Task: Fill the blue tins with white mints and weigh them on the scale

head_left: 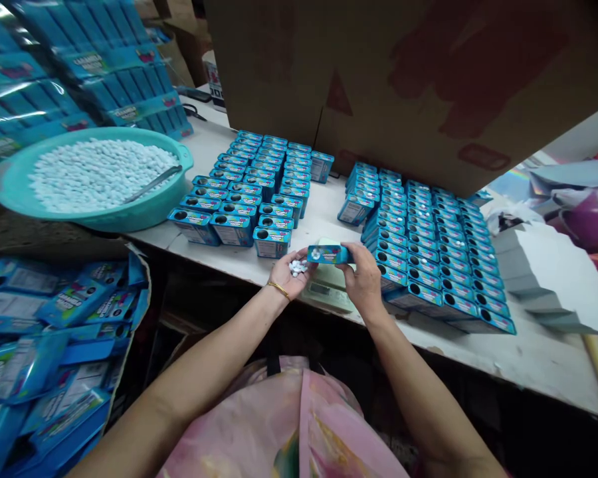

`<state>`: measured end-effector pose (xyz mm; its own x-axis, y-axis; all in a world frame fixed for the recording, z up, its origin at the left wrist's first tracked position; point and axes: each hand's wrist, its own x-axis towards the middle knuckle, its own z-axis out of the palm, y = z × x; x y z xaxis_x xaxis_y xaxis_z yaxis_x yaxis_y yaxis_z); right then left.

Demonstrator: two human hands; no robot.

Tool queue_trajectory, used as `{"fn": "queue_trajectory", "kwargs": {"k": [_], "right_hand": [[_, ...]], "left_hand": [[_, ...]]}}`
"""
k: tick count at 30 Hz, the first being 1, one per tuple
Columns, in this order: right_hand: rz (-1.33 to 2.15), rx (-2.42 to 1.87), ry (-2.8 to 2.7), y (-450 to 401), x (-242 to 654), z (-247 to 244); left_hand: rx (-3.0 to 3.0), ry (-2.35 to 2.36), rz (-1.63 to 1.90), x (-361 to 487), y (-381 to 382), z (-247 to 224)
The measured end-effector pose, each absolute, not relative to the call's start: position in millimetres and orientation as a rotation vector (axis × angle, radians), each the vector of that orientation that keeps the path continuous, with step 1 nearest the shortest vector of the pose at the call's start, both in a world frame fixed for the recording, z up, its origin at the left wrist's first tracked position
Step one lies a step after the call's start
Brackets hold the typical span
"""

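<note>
My left hand (284, 277) lies palm up above the table's front edge, its fingers curled round a small heap of white candies (298, 267). In my right hand (365, 277) is a small blue candy box (333, 254), gripped from the right and tilted so its top faces me. White shows at the round hole in that top, right beside my left fingers. Just below and behind both hands sits a pale kitchen scale (326, 295) with a small display, partly covered by them.
Blue boxes stand in rows left (232, 222) and right (431, 292) on the white table (323, 212). A turquoise basin (129, 212) of white candies holds a metal scoop (154, 184). A carton of blue boxes (62, 305) is lower left; a cardboard wall (299, 73) rises behind.
</note>
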<state>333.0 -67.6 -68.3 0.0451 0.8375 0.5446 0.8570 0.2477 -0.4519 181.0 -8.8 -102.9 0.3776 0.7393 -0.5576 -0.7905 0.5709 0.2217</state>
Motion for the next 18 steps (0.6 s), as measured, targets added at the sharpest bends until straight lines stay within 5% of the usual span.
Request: {"fn": "queue_trajectory", "kwargs": {"k": [10, 18], "right_hand": [[0.444, -1.521, -1.152, -50.2, 338.6, -118.3], [0.152, -1.737, -1.313, -150.9, 347.5, -120.8]], "left_hand": [[-0.039, 0.722, 0.977, 149.6, -19.5, -110.7], [-0.077, 0.833, 0.954, 88.1, -48.2, -136.6]]}}
